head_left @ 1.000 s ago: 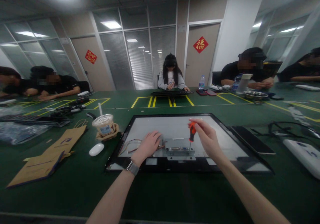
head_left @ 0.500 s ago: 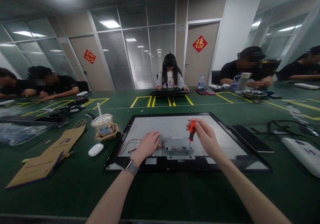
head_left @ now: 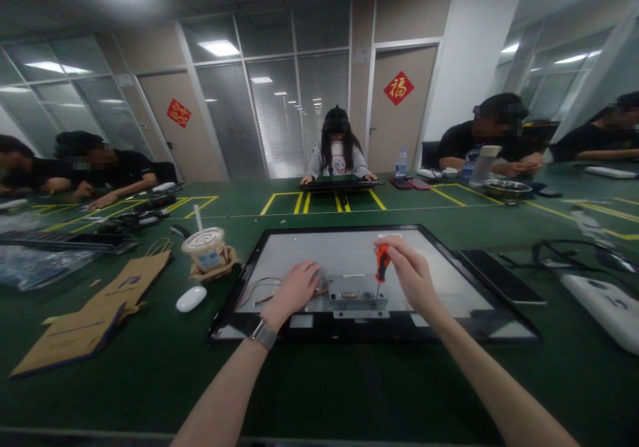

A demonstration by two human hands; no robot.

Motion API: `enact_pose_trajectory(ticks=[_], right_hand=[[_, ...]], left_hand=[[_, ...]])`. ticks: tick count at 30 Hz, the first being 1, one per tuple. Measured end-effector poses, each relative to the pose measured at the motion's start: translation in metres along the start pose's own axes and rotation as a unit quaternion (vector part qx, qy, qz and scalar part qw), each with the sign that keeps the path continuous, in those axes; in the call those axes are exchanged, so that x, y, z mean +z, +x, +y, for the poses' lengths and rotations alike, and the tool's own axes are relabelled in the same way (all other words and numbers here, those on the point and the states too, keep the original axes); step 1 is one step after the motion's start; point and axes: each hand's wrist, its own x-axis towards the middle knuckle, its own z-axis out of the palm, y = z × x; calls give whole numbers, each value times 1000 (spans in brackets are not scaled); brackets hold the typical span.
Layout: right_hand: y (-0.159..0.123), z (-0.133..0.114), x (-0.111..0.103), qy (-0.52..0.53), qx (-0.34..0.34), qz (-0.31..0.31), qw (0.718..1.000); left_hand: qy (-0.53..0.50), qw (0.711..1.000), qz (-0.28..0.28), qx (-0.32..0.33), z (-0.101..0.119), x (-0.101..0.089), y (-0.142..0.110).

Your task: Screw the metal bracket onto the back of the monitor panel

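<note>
A black-framed monitor panel (head_left: 279,327) lies face down on the green table in front of me. A small metal board housing (head_left: 357,294) sits at its lower middle, with thin wires (head_left: 257,289) running off to the left. My right hand (head_left: 412,274) is closed around a red-handled screwdriver (head_left: 382,264), held upright with its tip on the housing's right end. My left hand (head_left: 294,287), a watch on its wrist, rests with curled fingers on the panel beside the housing's left end, over the wires.
A lidded drink cup with a straw (head_left: 206,249), a white mouse (head_left: 191,298) and brown paper bags (head_left: 94,307) lie left of the panel. A black slab (head_left: 499,276), cables and a white device (head_left: 606,307) lie right. Several people sit around the table.
The screwdriver and my right hand have shifted only slightly over the housing. My left hand has stayed where it was.
</note>
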Motion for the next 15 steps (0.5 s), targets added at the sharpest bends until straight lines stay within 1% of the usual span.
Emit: enact_pose_trajectory(ticks=[3, 6, 13, 15], right_hand=[[-2, 2, 1, 19, 21, -20, 999], [-2, -2, 2, 35, 32, -23, 999], [1, -10, 5, 25, -16, -11, 999], [2, -10, 5, 29, -16, -6, 999]], left_hand=[[0, 1000, 2, -1, 0, 1, 0], [-4, 1000, 1, -1, 0, 1, 0], [-9, 1000, 0, -4, 2, -2, 0], [-9, 1000, -1, -5, 2, -2, -1]])
